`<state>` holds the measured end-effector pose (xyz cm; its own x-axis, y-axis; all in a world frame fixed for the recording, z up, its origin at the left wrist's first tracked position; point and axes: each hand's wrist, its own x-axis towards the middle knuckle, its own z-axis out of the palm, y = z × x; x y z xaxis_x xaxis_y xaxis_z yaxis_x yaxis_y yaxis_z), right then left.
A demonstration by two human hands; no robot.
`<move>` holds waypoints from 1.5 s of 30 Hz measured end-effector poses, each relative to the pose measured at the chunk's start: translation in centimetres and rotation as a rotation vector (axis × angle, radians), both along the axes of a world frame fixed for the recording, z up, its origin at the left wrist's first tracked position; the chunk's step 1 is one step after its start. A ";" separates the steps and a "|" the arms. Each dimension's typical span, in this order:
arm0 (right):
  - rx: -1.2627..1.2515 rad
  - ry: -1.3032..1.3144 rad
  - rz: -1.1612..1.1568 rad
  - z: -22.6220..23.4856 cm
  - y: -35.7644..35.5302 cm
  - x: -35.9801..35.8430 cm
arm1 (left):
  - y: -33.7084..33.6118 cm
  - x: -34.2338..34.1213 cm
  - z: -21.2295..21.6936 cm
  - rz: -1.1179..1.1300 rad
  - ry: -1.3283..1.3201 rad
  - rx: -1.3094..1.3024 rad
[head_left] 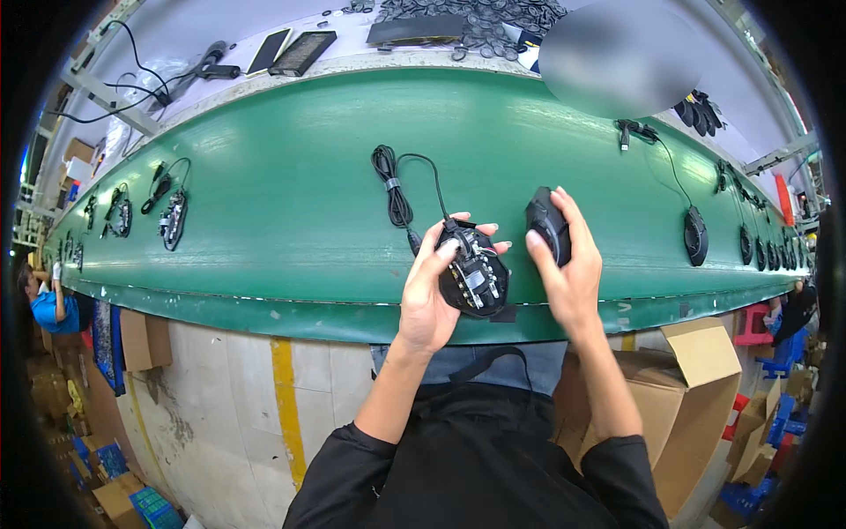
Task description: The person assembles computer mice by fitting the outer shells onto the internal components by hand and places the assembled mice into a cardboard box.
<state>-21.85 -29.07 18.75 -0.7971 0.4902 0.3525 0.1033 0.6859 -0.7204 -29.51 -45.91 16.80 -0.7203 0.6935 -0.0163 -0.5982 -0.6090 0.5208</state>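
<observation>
Head view: left hand [429, 295] fingers [441, 251] grip the open mouse base [474, 278].

The person wears a black long-sleeved top [476, 458], its sleeves pushed up past the elbows, leaving both forearms bare. Blue denim shows at the waist. Both hands are ungloved.

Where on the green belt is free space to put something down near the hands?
Bare belt lies between the open mouse bases at left and the coiled cable; also between the black shell and the mouse at right. Crowded around left hand and right hand.
</observation>
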 end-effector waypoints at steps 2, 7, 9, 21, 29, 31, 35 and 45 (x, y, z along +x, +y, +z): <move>0.028 0.079 0.155 2.2 -2.5 0.9 | 0.1 0.2 -0.2 0.028 -0.022 -0.014; 0.114 0.077 0.368 2.2 -5.6 1.6 | 1.0 1.5 0.7 0.059 -0.007 -0.087; 0.180 0.075 0.372 1.5 -5.7 1.6 | 1.0 2.3 0.4 0.060 0.085 -0.145; -0.016 0.098 0.388 1.0 -4.3 2.4 | 1.5 3.2 1.3 0.113 0.077 -0.117; -0.060 0.045 0.380 1.5 -4.2 2.7 | 1.8 3.3 0.6 0.097 0.032 -0.140; -0.059 0.062 0.349 1.7 -4.1 2.5 | 1.8 3.5 0.8 0.098 -0.010 -0.110; -0.085 0.034 0.419 1.9 -3.9 2.5 | 1.9 3.4 0.9 0.113 -0.086 -0.062; 0.147 0.044 0.320 1.4 -5.0 3.0 | 2.7 4.2 0.6 0.127 0.004 -0.022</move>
